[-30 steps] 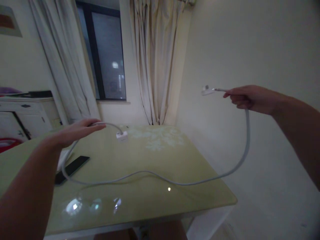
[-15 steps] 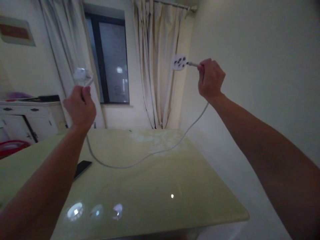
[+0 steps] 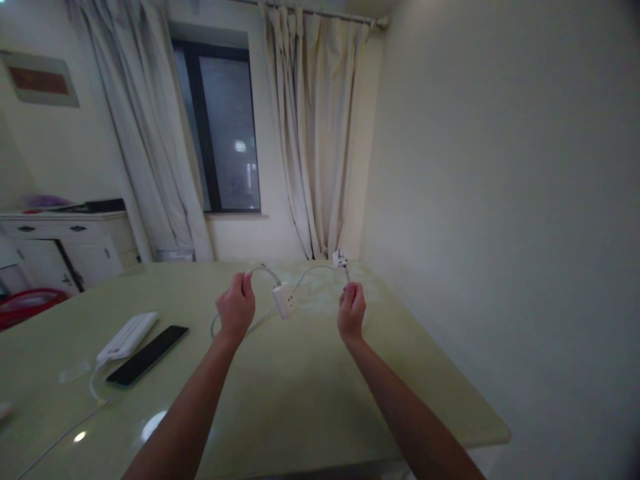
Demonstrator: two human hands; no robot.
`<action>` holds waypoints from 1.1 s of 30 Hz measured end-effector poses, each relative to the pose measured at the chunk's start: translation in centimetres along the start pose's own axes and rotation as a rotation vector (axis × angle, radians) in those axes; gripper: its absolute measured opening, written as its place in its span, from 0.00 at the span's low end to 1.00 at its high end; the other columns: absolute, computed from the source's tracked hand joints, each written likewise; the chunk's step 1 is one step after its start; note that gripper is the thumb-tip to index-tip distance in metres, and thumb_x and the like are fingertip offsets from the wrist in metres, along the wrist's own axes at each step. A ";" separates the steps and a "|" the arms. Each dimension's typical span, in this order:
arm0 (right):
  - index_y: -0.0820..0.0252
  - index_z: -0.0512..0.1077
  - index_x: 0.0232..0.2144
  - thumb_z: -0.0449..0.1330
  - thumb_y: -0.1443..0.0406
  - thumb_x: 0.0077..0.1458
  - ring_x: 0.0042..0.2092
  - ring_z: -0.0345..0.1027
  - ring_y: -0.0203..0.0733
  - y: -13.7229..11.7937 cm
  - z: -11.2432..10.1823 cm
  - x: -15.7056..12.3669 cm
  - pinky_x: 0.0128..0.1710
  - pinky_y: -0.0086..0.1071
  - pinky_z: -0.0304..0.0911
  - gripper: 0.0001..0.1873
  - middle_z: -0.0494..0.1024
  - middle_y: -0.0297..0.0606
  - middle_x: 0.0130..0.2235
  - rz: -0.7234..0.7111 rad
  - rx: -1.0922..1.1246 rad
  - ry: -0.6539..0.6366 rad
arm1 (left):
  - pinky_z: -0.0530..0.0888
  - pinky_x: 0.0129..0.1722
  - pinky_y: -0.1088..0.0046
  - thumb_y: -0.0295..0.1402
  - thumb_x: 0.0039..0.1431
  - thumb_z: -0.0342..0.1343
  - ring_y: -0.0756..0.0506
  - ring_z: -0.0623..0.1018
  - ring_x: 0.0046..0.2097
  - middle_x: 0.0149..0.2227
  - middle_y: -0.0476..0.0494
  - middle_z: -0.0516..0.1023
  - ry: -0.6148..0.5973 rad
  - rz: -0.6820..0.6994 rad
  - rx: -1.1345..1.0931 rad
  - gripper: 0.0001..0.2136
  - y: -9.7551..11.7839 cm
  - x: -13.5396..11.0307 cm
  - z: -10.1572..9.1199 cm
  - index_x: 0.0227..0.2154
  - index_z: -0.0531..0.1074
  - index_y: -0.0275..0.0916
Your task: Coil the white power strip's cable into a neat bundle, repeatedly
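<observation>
My left hand [image 3: 236, 308] is closed round the pale cable of an extension cord. From these fingers the cable arches over to a white socket block [image 3: 285, 300], which hangs tilted above the table. My right hand [image 3: 352, 311] grips the cord just below a white plug [image 3: 341, 259] that points up, with dark marks on its face. Between the hands, a thin stretch of cable [image 3: 313, 268] curves near the far table edge. Another loop passes behind my left wrist, partly hidden.
The glossy pale-green table [image 3: 310, 400] has a black phone [image 3: 147, 357] and a white power strip-like block [image 3: 129, 337] with its own cord on the left. A red chair or basket rim [image 3: 30, 307] stands past the left edge. A wall [image 3: 500, 200] runs along the right.
Both hands have come down and closer together, the right one moving far left. The socket block now dangles from the cable beside my left hand. The view has shifted, uncovering the white block.
</observation>
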State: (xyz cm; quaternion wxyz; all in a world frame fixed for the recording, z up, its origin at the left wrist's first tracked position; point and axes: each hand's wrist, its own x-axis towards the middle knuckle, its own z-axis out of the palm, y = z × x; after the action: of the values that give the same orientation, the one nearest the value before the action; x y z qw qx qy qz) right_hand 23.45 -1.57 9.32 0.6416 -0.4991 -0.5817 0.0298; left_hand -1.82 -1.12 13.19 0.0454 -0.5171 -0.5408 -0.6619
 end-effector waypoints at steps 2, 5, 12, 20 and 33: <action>0.52 0.55 0.33 0.34 0.51 0.70 0.22 0.55 0.38 0.1 1.4 -2.3 0.22 0.28 0.52 0.20 0.58 0.28 0.22 0.084 0.133 0.044 | 0.50 0.27 0.73 0.35 0.61 0.59 0.47 0.62 0.21 0.19 0.51 0.61 -0.018 -0.023 -0.044 0.07 0.2 -1.4 0.3 0.28 0.71 0.42; 0.53 0.55 0.33 0.43 0.46 0.68 0.23 0.53 0.35 0.0 3.0 -4.8 0.23 0.27 0.52 0.20 0.57 0.25 0.22 0.202 0.449 0.052 | 0.52 0.26 0.74 0.36 0.54 0.65 0.47 0.63 0.21 0.18 0.50 0.63 -0.074 -0.110 -0.175 0.07 0.2 -3.1 0.8 0.27 0.74 0.43; 0.53 0.58 0.35 0.45 0.48 0.69 0.22 0.53 0.35 0.8 4.2 -8.4 0.23 0.28 0.50 0.19 0.60 0.25 0.22 0.235 0.500 -0.205 | 0.70 0.26 0.73 0.47 0.49 0.69 0.46 0.75 0.22 0.18 0.46 0.73 -0.356 0.169 -0.171 0.11 -2.5 -8.9 1.0 0.26 0.78 0.47; 0.54 0.64 0.36 0.46 0.54 0.68 0.23 0.59 0.38 2.3 2.7 -7.8 0.27 0.30 0.48 0.14 0.64 0.28 0.22 0.066 0.202 -0.380 | 0.73 0.26 0.67 0.44 0.59 0.62 0.44 0.76 0.23 0.23 0.44 0.77 -0.722 0.373 -0.073 0.09 -4.7 -14.5 0.3 0.26 0.76 0.49; 0.57 0.75 0.32 0.55 0.56 0.66 0.28 0.67 0.38 3.2 3.4 -7.8 0.29 0.29 0.48 0.16 0.78 0.37 0.28 -0.059 -0.255 -0.573 | 0.61 0.63 0.51 0.34 0.61 0.56 0.34 0.67 0.64 0.63 0.33 0.69 -0.693 0.603 0.313 0.26 -5.9 -9.8 2.5 0.63 0.64 0.42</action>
State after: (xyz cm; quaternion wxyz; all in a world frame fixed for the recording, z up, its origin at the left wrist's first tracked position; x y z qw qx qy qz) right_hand 20.01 -2.72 0.99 0.3843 -0.5300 -0.7520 0.0775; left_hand 0.62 -1.67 1.70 0.1297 -0.8276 -0.4434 -0.3189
